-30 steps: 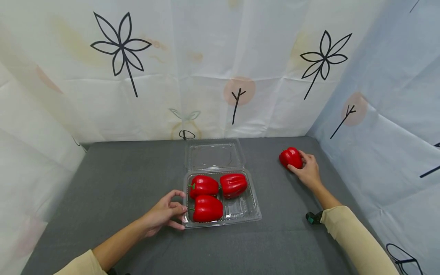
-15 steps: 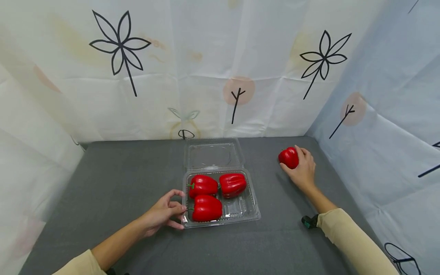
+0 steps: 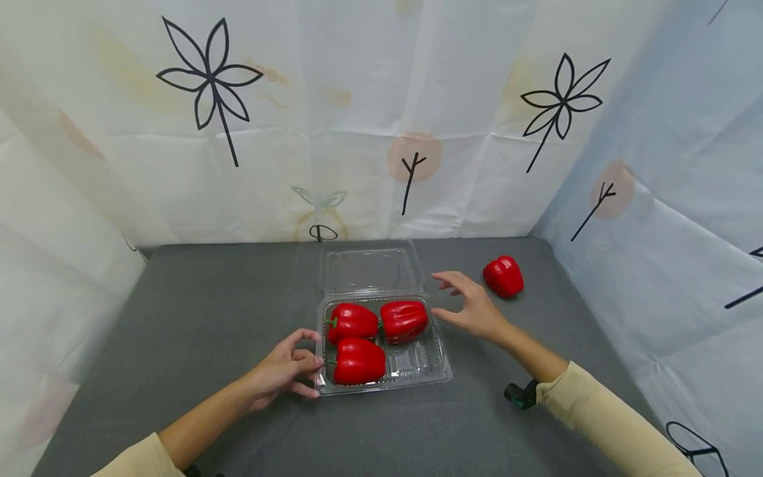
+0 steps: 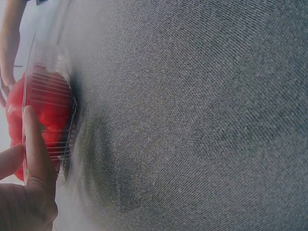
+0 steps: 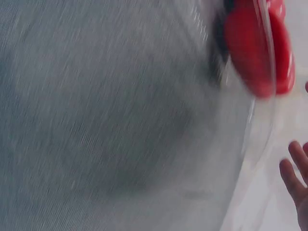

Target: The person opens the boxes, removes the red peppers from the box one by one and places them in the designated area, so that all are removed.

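Toward two o'clock from the clear container [image 3: 414, 363], a lone red pepper [image 3: 503, 277] lay on the gray cloth [image 3: 238, 285], near the knuckle side of the right hand [image 3: 471, 308] and well apart from its fingertips. That hand's fingers and thumb stood wide, bent slightly around a gap that faced nine o'clock, close to the container's two o'clock corner; whether the thumb met the rim, I could not tell. Inside the tray sat three more: the first pepper [image 3: 353, 322] at ten o'clock, the second pepper [image 3: 404, 322] between one and two, and the third pepper [image 3: 359, 362] at eight, all lying on their sides, with bare ridged plastic showing at four. A hinged lid [image 3: 371, 270] lay folded back at twelve o'clock. Between eight and nine, the left hand [image 3: 286, 372] gripped the container's edge, its digits spread along the rim and wall. The left forearm came in from eight o'clock, the right one from four, its pale yellow sleeve [image 3: 602, 417] ending behind a black device [image 3: 520, 395] near the wrist.
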The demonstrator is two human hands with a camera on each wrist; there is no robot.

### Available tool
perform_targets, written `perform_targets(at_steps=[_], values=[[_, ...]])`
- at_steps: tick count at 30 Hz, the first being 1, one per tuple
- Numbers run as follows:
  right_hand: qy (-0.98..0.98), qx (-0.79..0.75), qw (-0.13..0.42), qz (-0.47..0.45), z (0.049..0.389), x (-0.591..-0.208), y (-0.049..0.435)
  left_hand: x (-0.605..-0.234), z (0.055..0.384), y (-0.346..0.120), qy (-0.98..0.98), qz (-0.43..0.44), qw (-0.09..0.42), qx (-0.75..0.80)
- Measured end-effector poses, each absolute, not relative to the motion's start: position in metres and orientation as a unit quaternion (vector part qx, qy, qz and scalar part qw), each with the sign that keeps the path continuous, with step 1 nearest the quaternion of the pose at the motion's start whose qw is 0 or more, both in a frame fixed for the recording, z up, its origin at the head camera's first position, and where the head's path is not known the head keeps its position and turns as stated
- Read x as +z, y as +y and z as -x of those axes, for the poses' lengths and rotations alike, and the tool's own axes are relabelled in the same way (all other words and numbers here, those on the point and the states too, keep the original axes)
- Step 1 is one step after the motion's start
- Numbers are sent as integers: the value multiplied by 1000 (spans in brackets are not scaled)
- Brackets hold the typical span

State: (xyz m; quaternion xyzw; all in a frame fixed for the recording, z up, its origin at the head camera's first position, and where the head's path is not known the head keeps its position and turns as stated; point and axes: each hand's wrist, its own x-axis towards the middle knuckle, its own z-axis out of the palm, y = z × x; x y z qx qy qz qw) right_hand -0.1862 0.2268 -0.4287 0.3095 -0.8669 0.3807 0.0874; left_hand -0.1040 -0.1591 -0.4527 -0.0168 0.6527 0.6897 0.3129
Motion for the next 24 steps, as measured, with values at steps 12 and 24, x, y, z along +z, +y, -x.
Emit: perform_targets(at_steps=[12, 24], values=[[-862, 355, -75, -355, 175, -418, 193, -453, 104, -159, 652, 14, 311, 692], [-872, 298, -111, -372, 183, -420, 180, -452, 103, -158, 655, 8, 307, 691]])
